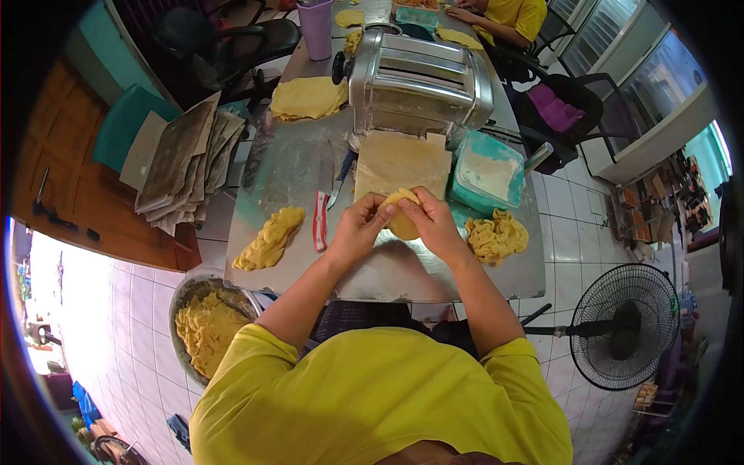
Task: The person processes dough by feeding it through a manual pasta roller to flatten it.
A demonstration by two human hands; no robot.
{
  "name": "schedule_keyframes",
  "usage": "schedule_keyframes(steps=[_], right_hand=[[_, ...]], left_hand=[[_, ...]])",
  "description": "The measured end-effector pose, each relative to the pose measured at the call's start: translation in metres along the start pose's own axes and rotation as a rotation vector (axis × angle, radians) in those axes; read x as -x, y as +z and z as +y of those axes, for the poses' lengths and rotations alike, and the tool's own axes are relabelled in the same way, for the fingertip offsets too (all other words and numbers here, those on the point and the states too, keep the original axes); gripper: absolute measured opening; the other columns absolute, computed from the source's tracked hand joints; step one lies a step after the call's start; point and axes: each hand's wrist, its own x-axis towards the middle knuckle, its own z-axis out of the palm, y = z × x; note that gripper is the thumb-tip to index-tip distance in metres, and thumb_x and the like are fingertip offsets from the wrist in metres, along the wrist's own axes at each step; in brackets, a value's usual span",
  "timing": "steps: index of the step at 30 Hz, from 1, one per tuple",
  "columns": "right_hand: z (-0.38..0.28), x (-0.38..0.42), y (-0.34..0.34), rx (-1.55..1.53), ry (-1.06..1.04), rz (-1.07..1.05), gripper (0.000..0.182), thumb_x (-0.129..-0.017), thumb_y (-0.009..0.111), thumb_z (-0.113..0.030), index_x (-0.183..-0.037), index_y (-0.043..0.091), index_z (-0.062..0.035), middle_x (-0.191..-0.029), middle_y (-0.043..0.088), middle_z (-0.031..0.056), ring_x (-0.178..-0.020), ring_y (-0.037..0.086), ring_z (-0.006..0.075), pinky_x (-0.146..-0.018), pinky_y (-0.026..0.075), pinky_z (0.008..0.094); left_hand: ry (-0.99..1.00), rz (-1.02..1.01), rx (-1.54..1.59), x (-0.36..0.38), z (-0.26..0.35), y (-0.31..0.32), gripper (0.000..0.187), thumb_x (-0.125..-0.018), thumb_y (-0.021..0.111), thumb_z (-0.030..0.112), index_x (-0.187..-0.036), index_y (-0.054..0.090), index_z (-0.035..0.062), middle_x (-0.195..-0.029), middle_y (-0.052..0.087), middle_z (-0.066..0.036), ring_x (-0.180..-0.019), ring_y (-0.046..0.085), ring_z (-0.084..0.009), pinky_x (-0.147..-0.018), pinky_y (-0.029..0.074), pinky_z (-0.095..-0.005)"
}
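Note:
Between my two hands, over the near part of the metal table, is a small piece of yellow dough (403,225). My left hand (364,225) pinches its left side and my right hand (434,221) its right side, with the thumbs near its top. Just beyond lies a light brown board (403,159) in front of the steel pasta roller (418,77). A lump of dough (270,239) rests to the left, beside a red and white strip (320,221). Another crumpled dough pile (497,236) sits to the right, near a teal tub of flour (488,170).
Stacked dough sheets (308,98) and a purple cup (315,29) stand at the back left. A bowl of dough (209,329) is below the table's left edge. A fan (626,327) stands at right. Another person (515,19) sits at the far end.

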Motion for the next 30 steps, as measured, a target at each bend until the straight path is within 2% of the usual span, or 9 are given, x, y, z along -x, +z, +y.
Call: schedule_keyframes(steps=[2, 6, 9, 11, 14, 17, 20, 22, 30], right_hand=[[0.005, -0.003, 0.005, -0.286, 0.056, -0.026, 0.022, -0.091, 0.053, -0.02, -0.099, 0.054, -0.0002, -0.073, 0.057, 0.0091, -0.068, 0.052, 0.009, -0.062, 0.043, 0.0252], [-0.003, -0.011, 0.004, -0.349, 0.004, -0.03, 0.023, -0.09, 0.054, -0.023, -0.096, 0.055, -0.0006, -0.072, 0.054, 0.0087, -0.07, 0.051, 0.0086, -0.063, 0.042, 0.0246], [-0.013, -0.032, -0.018, 0.067, 0.047, -0.135, 0.026, -0.089, 0.055, -0.026, -0.095, 0.056, -0.0012, -0.074, 0.056, 0.0112, -0.07, 0.053, 0.011, -0.063, 0.042, 0.0256], [-0.029, -0.056, -0.035, 0.155, -0.325, 0.011, 0.031, -0.088, 0.055, -0.031, -0.092, 0.056, -0.0004, -0.07, 0.056, 0.0136, -0.065, 0.055, 0.0168, -0.059, 0.043, 0.0292], [-0.062, -0.107, -0.077, 0.29, -0.323, 0.219, 0.038, -0.088, 0.053, -0.037, -0.086, 0.055, 0.0008, -0.068, 0.057, 0.0171, -0.064, 0.057, 0.0249, -0.059, 0.042, 0.0343], [-0.072, -0.169, -0.117, 0.398, -0.399, 0.348, 0.043, -0.088, 0.052, -0.041, -0.085, 0.054, 0.0011, -0.068, 0.056, 0.0192, -0.065, 0.056, 0.0302, -0.06, 0.042, 0.037], [-0.06, -0.188, -0.123, 0.459, -0.438, 0.415, 0.046, -0.088, 0.05, -0.044, -0.085, 0.053, 0.0017, -0.068, 0.054, 0.0204, -0.065, 0.054, 0.0347, -0.06, 0.041, 0.0389], [-0.052, -0.197, -0.117, 0.458, -0.464, 0.445, 0.048, -0.089, 0.048, -0.045, -0.081, 0.05, 0.0026, -0.065, 0.052, 0.0205, -0.062, 0.05, 0.0362, -0.059, 0.04, 0.0394], [-0.05, -0.195, -0.121, 0.387, -0.372, 0.345, 0.047, -0.089, 0.048, -0.044, -0.077, 0.047, 0.0022, -0.06, 0.048, 0.0181, -0.057, 0.046, 0.0324, -0.055, 0.037, 0.0376]], left_hand=[[0.011, 0.011, 0.022, -0.003, 0.0, -0.004, 0.022, -0.09, 0.055, 0.02, -0.097, 0.054, -0.0008, -0.082, 0.055, 0.001, -0.076, 0.049, -0.0043, -0.068, 0.041, -0.0196], [0.019, 0.036, -0.035, -0.014, 0.008, -0.01, 0.021, -0.089, 0.057, 0.02, -0.096, 0.055, -0.0004, -0.08, 0.055, 0.001, -0.073, 0.049, -0.0046, -0.067, 0.041, -0.0191], [0.061, 0.038, -0.003, -0.031, 0.02, -0.014, 0.027, -0.087, 0.06, 0.021, -0.102, 0.053, -0.0004, -0.084, 0.055, -0.001, -0.076, 0.049, -0.0063, -0.069, 0.041, -0.0204], [0.093, 0.049, 0.017, -0.052, 0.023, -0.026, 0.033, -0.086, 0.061, 0.022, -0.108, 0.05, -0.0003, -0.091, 0.056, -0.002, -0.081, 0.05, -0.0078, -0.073, 0.041, -0.0217], [0.125, 0.233, 0.066, -0.097, 0.011, -0.052, 0.05, -0.083, 0.065, 0.021, -0.121, 0.041, -0.0006, -0.108, 0.054, -0.007, -0.097, 0.05, -0.0131, -0.083, 0.04, -0.0268], [0.15, 0.393, -0.219, -0.136, 0.009, -0.065, 0.062, -0.079, 0.067, 0.016, -0.127, 0.033, -0.0021, -0.119, 0.051, -0.01, -0.105, 0.049, -0.0177, -0.086, 0.04, -0.0293], [0.18, 0.238, -0.136, -0.166, 0.003, -0.07, 0.058, -0.076, 0.068, 0.011, -0.125, 0.039, -0.0022, -0.12, 0.052, -0.01, -0.107, 0.049, -0.0195, -0.089, 0.039, -0.0309], [-0.084, 0.06, -0.007, -0.179, 0.002, -0.07, 0.047, -0.075, 0.067, 0.008, -0.117, 0.05, 0.0, -0.113, 0.057, -0.007, -0.102, 0.052, -0.018, -0.087, 0.039, -0.0304], [-0.024, 0.008, 0.185, -0.189, -0.016, -0.074, 0.034, -0.078, 0.062, 0.005, -0.111, 0.056, 0.0027, -0.106, 0.06, -0.005, -0.097, 0.054, -0.0159, -0.085, 0.041, -0.0301]])
